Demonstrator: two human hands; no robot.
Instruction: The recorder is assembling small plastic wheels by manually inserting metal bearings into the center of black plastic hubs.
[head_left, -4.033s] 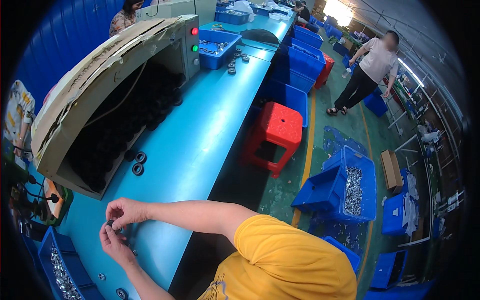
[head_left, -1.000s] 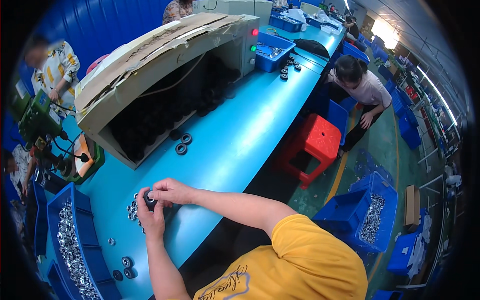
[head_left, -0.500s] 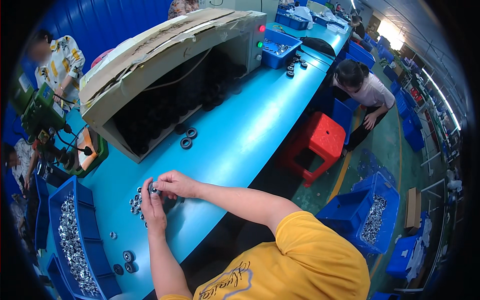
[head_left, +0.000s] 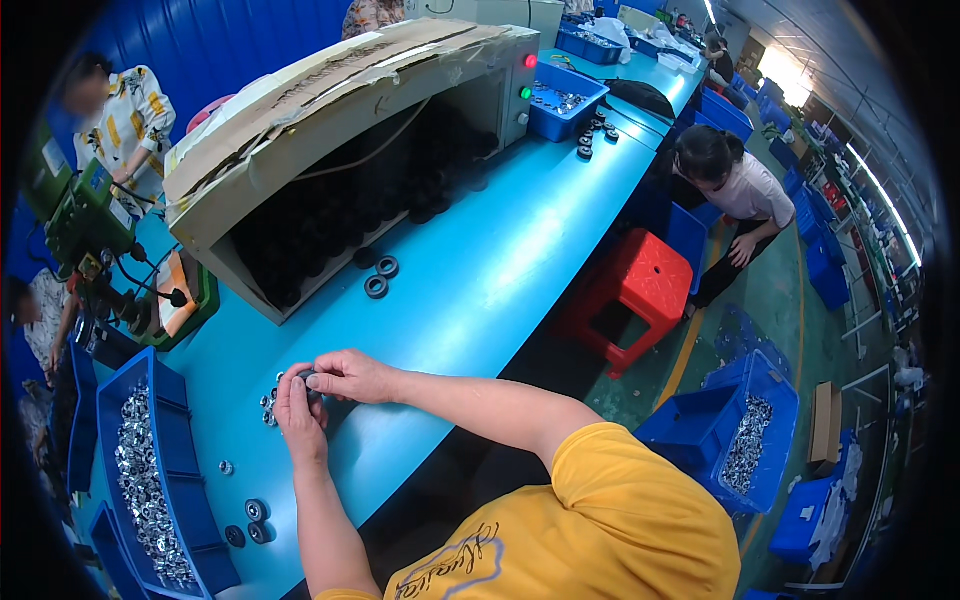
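Observation:
My left hand and my right hand meet over the blue table, fingertips together on a small black ring part. Which hand bears it I cannot tell; both pinch it. A small cluster of silver metal pieces lies on the table just left of my left hand. Further left, a blue bin holds many silver metal pieces. Three black rings lie near the table's front edge below my left forearm.
A large box-like machine under cardboard stands behind, with two black rings before its opening. A red stool and blue bins sit on the floor at right. One person crouches by the stool; another stands far left.
My view has swung toward the table over four seconds. In the last second both hands stayed together on the small part, shifting only slightly. The person at right went from standing far off to crouching near the stool.

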